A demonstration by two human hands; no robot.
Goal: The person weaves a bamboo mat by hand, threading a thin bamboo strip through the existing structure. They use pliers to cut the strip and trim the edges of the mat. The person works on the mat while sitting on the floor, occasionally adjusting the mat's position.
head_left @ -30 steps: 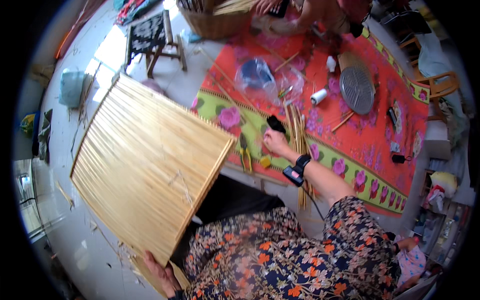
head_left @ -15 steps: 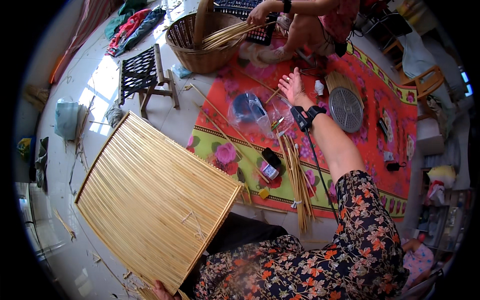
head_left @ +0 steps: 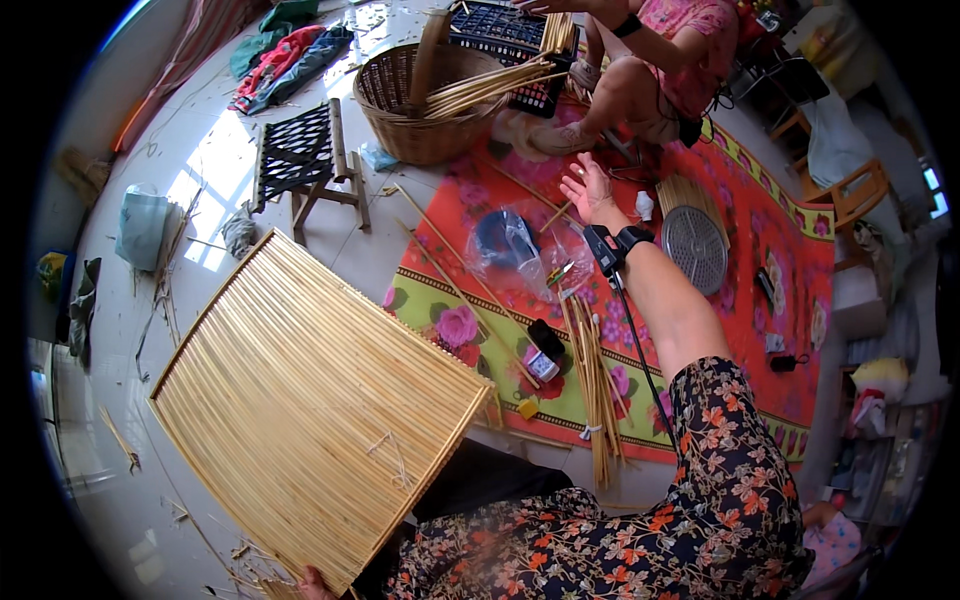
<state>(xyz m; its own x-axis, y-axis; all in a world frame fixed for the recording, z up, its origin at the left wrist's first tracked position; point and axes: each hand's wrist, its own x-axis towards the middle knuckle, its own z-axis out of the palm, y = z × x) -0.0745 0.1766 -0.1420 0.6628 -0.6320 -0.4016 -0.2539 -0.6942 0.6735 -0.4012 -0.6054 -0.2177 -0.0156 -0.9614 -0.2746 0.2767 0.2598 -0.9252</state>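
My left hand [head_left: 312,582] grips the bottom corner of a large woven bamboo panel [head_left: 310,410], which leans tilted over my lap. My right hand [head_left: 585,190] is stretched out over the red floral mat [head_left: 740,330], fingers spread, holding nothing, with a black wristband [head_left: 612,246] and a cable on the wrist. It hovers just right of a clear plastic bag with a dark blue object [head_left: 508,243]. A bundle of bamboo sticks [head_left: 592,380] lies on the mat below my forearm, next to a small black bottle [head_left: 545,350].
Another person [head_left: 650,60] sits at the far end of the mat beside a wicker basket [head_left: 420,100] full of bamboo strips and a black crate [head_left: 505,30]. A small wooden stool [head_left: 300,160] stands left of the basket. A round metal grille [head_left: 695,248] lies on the mat.
My right hand has left the black bottle by the sticks and reached forward across the mat with fingers open. The panel has stayed in my left hand, and the view has tilted upward.
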